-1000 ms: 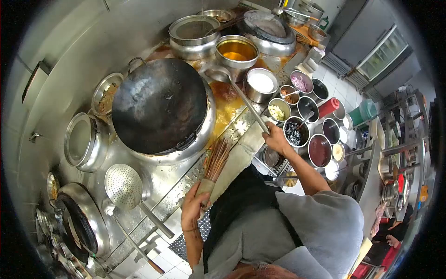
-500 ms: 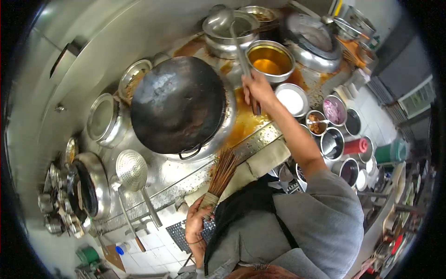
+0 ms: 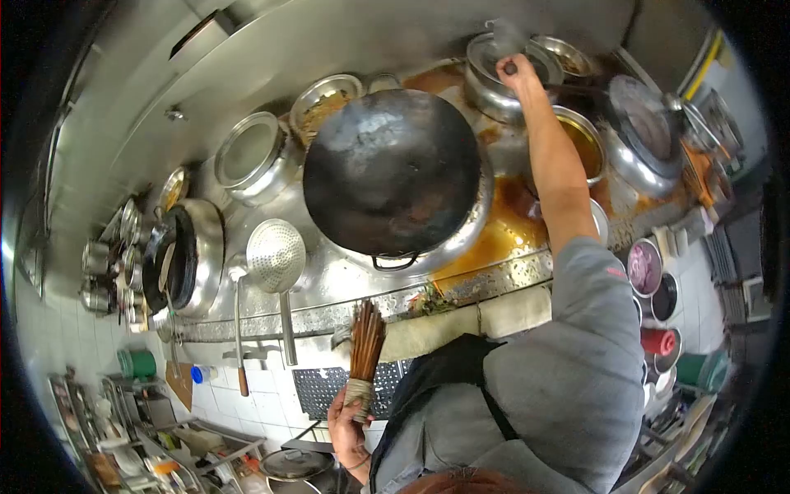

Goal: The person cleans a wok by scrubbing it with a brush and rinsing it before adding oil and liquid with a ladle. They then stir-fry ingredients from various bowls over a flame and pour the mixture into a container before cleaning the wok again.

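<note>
A large dark wok [image 3: 393, 169] sits empty on the burner at the middle of the steel range. My right hand [image 3: 517, 72] reaches far over the range and is closed on a ladle handle [image 3: 508, 64], with the ladle's bowl down in a steel pot [image 3: 504, 67] at the back. My left hand [image 3: 349, 418] is low at the range's front edge, gripping the bound end of a bamboo wok brush [image 3: 364, 350] whose bristles point up toward the range.
A pot of orange oil [image 3: 583, 146] stands right of my arm, and another wok [image 3: 642, 132] farther right. A perforated skimmer [image 3: 276, 259] lies left of the wok. Steel pots [image 3: 247, 152] line the back wall. Seasoning bowls [image 3: 646, 267] sit at right. A folded cloth [image 3: 461, 325] lies on the front edge.
My right hand has carried the ladle from above the orange oil pot to the steel pot at the back. The view has swung right. My left hand still holds the brush.
</note>
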Motion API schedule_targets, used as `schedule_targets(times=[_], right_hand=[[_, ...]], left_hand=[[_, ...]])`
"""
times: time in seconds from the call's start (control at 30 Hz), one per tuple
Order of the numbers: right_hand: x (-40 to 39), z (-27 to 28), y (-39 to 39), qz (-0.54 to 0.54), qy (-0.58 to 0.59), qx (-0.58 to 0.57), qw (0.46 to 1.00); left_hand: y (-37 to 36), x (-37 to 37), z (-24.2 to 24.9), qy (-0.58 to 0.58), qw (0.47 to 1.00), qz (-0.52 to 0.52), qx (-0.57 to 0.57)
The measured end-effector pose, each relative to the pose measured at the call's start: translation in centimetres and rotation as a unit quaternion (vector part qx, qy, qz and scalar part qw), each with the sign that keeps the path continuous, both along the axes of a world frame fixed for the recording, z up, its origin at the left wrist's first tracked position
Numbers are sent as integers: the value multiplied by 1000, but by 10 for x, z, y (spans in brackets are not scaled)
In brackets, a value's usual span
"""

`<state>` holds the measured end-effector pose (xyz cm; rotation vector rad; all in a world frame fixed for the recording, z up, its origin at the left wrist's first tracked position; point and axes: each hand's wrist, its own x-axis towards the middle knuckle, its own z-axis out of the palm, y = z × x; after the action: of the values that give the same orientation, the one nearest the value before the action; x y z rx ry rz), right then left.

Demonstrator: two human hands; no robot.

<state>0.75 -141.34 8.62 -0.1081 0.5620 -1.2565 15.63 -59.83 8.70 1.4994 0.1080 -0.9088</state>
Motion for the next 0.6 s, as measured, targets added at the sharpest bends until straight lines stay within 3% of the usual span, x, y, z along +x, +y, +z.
schedule_targets(times=[0.17, 0.27, 0.37, 0.47, 0.53, 0.6], right_hand=[[20, 24, 17, 22, 229, -91, 969], [5, 31, 34, 89, 434, -133, 886], [-13, 8, 33, 56, 581, -190, 789], [-3, -9, 48, -86, 755, -169, 628], [5, -11, 60, -74, 784, -124, 604], [10, -37, 26, -23, 782, -81, 617]], left_hand=[[-8, -2, 14, -10, 997, 66, -36], [-20, 0, 14, -36, 995, 90, -39], [-28, 6, 22, -31, 995, 73, -52], [-30, 15, 21, -30, 995, 82, -54], [-32, 21, 21, -30, 995, 82, -56], [-33, 24, 22, -33, 994, 87, -54]])
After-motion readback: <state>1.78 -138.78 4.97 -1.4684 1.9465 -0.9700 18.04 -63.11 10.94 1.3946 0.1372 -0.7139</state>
